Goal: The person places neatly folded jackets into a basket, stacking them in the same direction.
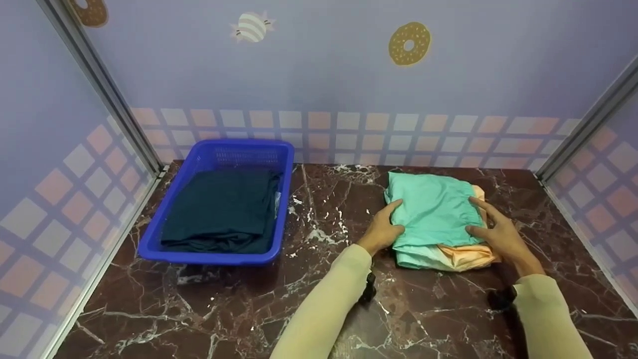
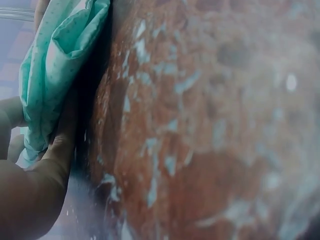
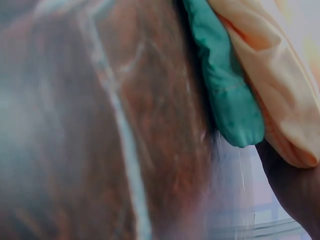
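Note:
A folded turquoise and peach garment (image 1: 433,209) lies on the right part of the table, its peach layer (image 1: 468,257) showing along the near and right edges. My left hand (image 1: 384,229) grips its left edge. In the left wrist view, the turquoise cloth (image 2: 60,65) sits between the thumb and fingers of that left hand (image 2: 37,195). On the opposite edge, my right hand (image 1: 503,239) holds the garment, thumb and forefinger on top. The right wrist view shows peach cloth (image 3: 280,85) against part of the right hand (image 3: 292,195); its other fingers are mostly hidden.
A blue plastic basket (image 1: 209,258) stands on the left with folded dark cloth (image 1: 219,209) inside. The dark red marbled table (image 1: 239,309) meets a patterned back wall (image 1: 324,75), with side panels left and right.

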The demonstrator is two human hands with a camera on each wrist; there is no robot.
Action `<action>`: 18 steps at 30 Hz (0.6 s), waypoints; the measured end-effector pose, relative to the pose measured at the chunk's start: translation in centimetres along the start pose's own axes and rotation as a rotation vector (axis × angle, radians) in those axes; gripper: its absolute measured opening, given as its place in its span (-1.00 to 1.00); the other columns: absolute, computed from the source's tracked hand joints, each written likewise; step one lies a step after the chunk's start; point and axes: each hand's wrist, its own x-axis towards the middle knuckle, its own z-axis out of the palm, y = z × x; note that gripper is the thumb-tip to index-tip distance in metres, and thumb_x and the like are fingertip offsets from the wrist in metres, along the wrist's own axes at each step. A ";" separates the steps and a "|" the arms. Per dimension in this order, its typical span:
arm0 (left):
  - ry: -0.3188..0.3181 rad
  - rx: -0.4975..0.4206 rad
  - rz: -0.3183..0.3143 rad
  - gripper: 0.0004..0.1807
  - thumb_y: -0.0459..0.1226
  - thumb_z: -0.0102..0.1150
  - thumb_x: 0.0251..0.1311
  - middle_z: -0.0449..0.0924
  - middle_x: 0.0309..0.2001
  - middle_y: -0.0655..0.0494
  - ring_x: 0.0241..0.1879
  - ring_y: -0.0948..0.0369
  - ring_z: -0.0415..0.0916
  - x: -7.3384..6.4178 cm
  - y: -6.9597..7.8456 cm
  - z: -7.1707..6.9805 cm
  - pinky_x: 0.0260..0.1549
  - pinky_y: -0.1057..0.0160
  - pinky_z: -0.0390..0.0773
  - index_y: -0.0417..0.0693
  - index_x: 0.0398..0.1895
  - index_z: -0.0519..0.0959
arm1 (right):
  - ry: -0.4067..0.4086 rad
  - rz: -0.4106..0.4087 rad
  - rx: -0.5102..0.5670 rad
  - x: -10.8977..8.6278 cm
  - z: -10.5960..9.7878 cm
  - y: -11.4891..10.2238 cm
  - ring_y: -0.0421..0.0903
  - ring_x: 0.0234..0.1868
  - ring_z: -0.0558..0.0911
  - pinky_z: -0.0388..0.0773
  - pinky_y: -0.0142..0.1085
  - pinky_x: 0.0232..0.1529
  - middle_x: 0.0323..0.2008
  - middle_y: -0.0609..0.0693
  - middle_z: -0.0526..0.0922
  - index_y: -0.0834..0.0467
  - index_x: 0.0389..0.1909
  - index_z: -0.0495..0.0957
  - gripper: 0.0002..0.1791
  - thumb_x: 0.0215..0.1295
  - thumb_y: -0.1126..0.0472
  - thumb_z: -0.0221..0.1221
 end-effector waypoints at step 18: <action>0.067 0.187 0.095 -0.11 -0.56 0.22 0.17 0.46 0.41 0.01 0.22 0.17 0.41 -0.5 2.0 -2.6 0.08 0.27 0.45 0.10 0.61 0.38 | 0.023 -0.077 0.008 1.2 0.8 -2.9 0.07 0.20 0.58 0.63 -0.36 -0.24 0.60 0.37 0.13 0.07 0.71 0.10 -0.15 0.54 0.23 0.28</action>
